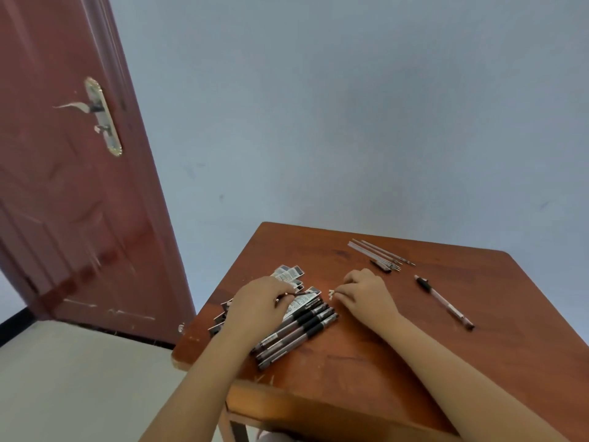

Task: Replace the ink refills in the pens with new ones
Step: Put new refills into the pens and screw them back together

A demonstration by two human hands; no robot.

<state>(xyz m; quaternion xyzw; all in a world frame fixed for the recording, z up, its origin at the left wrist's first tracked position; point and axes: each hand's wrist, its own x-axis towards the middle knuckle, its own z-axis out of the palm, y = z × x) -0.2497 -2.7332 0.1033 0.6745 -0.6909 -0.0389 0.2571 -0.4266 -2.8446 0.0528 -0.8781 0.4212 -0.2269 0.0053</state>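
Observation:
Several dark gel pens lie side by side on the wooden table, with packaged refills in printed wrappers under and behind them. My left hand lies over the pens and wrappers, its fingers curled and pinching a wrapper edge. My right hand sits just to the right, fingers curled, pinching small white bits at the fingertips. A bundle of bare refills and a small dark pen part lie at the back. One single pen lies apart on the right.
The table's left and near edges are close to the pen pile. A red-brown door with a metal handle stands at the left, beside a plain grey wall. Pale floor lies below the table's left side.

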